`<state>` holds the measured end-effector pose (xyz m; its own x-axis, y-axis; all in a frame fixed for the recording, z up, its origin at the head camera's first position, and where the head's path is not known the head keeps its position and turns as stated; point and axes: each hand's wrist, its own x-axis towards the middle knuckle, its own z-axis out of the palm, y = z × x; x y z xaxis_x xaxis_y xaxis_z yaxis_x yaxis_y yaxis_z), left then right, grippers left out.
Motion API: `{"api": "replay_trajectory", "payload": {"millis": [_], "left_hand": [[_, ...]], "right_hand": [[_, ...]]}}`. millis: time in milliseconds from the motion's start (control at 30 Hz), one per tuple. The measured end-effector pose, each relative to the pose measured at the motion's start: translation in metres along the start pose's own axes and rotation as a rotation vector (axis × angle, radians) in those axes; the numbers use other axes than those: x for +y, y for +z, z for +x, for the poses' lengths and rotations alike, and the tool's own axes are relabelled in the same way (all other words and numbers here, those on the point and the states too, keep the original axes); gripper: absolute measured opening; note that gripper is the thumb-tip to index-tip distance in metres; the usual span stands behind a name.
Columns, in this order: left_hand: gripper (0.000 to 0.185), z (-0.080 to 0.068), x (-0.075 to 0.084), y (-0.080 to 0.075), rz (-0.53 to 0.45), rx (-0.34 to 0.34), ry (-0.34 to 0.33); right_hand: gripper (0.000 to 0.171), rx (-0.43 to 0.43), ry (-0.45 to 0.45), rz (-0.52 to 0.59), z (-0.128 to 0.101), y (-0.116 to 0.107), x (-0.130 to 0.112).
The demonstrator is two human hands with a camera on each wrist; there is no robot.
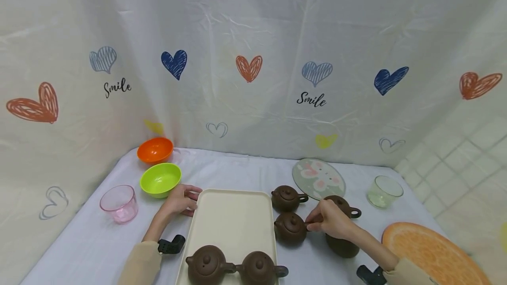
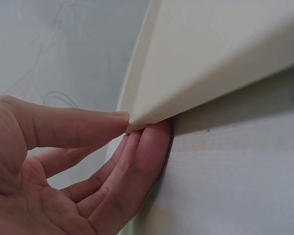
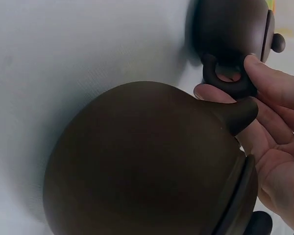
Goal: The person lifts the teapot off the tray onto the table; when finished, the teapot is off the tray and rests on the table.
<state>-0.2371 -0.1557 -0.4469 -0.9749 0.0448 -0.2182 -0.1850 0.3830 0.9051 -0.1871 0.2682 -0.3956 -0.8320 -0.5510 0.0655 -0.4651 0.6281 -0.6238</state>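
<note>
A cream tray [image 1: 231,223] lies mid-table, with two brown teapots [image 1: 207,265] [image 1: 259,267] at its near end. My left hand [image 1: 192,199] holds the tray's far left corner; in the left wrist view the thumb [image 2: 78,125] presses the rim and the fingers [image 2: 142,156] lie under the corner of the tray [image 2: 210,54]. My right hand [image 1: 310,223] pinches the ring handle [image 3: 230,83] of a teapot [image 1: 291,228] just right of the tray. Another teapot [image 1: 287,198] stands behind it, one [image 1: 346,206] behind the hand, and one [image 1: 342,246] [image 3: 147,161] under my wrist.
An orange bowl [image 1: 155,149], a green bowl [image 1: 160,179] and a pink cup [image 1: 119,203] stand at the left. A floral round plate [image 1: 318,178], a pale green cup [image 1: 384,191] and an orange-slice mat [image 1: 431,252] are at the right. A heart-print curtain closes the back.
</note>
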Motion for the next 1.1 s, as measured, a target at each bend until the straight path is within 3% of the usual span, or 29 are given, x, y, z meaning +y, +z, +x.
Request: {"api": "replay_trajectory", "payload": {"millis": [300, 467, 700, 900, 1100], "left_hand": [[0.049, 0.0, -0.001, 0.0, -0.022, -0.016, 0.017], [0.049, -0.001, -0.001, 0.0, -0.017, -0.013, 0.023], [0.048, 0.001, -0.003, 0.001, -0.027, -0.01, 0.023], [0.048, 0.0, -0.001, 0.001, -0.029, -0.012, 0.027], [0.047, 0.001, -0.001, 0.0, -0.026, -0.018, 0.027]], "right_hand": [[0.008, 0.002, 0.003, -0.031, 0.002, -0.001, -0.002], [0.011, 0.064, 0.045, -0.057, 0.002, -0.002, -0.009], [0.018, 0.171, 0.068, 0.075, -0.002, 0.002, -0.041], [0.023, 0.081, 0.042, 0.208, -0.014, 0.022, -0.062], [0.023, -0.049, 0.134, 0.333, -0.025, 0.047, -0.071]]}}
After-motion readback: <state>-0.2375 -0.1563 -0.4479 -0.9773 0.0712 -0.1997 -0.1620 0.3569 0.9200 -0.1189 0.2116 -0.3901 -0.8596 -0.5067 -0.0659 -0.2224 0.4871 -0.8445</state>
